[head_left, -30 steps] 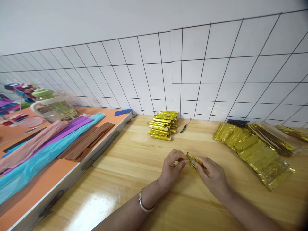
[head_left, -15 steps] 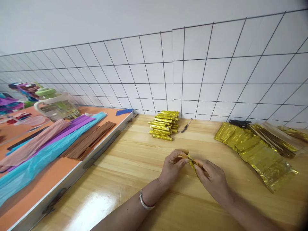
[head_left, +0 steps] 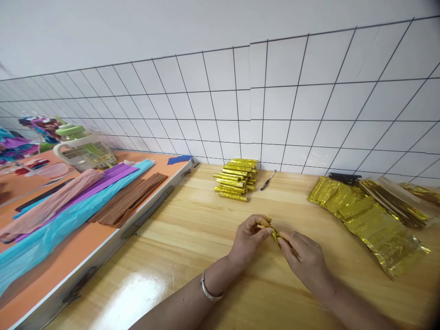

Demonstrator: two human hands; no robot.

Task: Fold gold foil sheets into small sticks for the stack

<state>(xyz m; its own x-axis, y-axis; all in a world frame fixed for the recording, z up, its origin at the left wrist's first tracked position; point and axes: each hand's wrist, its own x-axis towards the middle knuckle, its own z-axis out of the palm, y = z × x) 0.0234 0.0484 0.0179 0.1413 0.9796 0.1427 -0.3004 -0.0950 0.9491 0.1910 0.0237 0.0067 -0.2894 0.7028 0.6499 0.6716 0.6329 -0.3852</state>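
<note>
Left hand [head_left: 249, 238] and right hand [head_left: 304, 259] pinched shut on one small gold foil piece [head_left: 275, 232], held just above the wooden table [head_left: 192, 238]. Bare tabletop all around. Farther back, a stack of finished gold foil sticks [head_left: 235, 179] near the tiled wall [head_left: 240, 114]; loose gold foil sheets [head_left: 371, 215] right, probably unfolded. Orange board [head_left: 72, 247] bounding the left.

1. We see a bright, evenly lit scene with soft, diffuse light and no hard shadows.
2. A broad white glare sits on the wooden table [head_left: 144, 293] at lower left.
3. The gold foil sheets [head_left: 374, 224] throw small sharp glints.
4. Wall tile lines [head_left: 261, 114] bow and fan outward, showing wide-angle distortion.
5. Corners darken slightly at lower right; the far left edge looks soft and smeared.
</note>
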